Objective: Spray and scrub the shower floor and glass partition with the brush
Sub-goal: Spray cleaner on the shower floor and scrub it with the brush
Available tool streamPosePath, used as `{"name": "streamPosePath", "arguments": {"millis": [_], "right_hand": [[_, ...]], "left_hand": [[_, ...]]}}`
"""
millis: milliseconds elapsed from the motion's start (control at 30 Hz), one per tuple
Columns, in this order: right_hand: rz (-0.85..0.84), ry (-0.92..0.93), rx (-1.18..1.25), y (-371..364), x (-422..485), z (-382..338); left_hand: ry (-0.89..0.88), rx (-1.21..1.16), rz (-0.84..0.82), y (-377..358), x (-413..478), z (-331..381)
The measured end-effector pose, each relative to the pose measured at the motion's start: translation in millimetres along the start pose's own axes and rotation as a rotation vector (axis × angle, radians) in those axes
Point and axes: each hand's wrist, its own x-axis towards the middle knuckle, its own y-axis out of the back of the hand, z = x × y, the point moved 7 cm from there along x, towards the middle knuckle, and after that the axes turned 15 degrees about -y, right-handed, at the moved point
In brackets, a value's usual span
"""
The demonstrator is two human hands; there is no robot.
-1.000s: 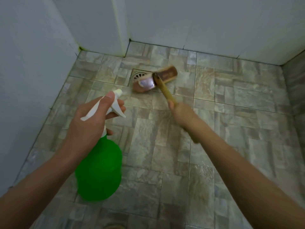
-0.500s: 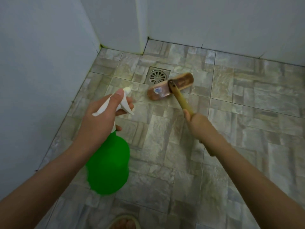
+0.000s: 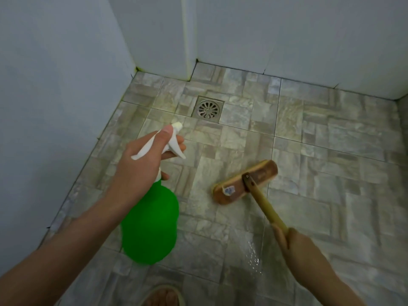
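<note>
The shower floor [image 3: 309, 151] is gray-brown tile w/ a round metal drain [image 3: 208, 109] near the back wall, and it looks like the scrub step is on: floor part, glass not in view. Landmark = the drain. The green spray bottle [image 3: 150, 226] hangs in front of the drain & to the left, off the floor. The brush [image 3: 245, 182] lies flat on the tile in front of the drain & a bit right, its stick running back to the person. Wet shine sits on the tile past the brush, nearer the person. Next move prob needs a hard push of the brush over the tile, maybe more spray 1st. Left hand [image 3: 141, 164] is wrapped round the bottle neck, thumb up on the white top, fingers by the trigger. Right hand [image 3: 293, 244] is closed tight round the stick, arm reaching fwd.
</note>
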Motion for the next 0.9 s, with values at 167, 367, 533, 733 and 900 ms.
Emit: {"name": "streamPosePath", "arguments": {"millis": [167, 367, 533, 733, 900], "right_hand": [[0.006, 0.124, 0.098, 27, 51, -84], [0.024, 0.127, 0.052, 23, 30, -31], [-0.092, -0.037, -0.355, -22, -59, 106], [-0.05, 0.141, -0.06, -14, -8, -38], [-0.005, 0.111, 0.078, 2, 31, -63]], "left_hand": [[-0.025, 0.02, -0.068, -10, -12, 6], [-0.074, 0.04, -0.124, -7, -37, 6], [-0.049, 0.083, -0.083, 19, -51, -6], [-0.011, 0.109, -0.034, 37, -59, -17], [-0.02, 0.093, -0.032, 33, -62, -18]]}}
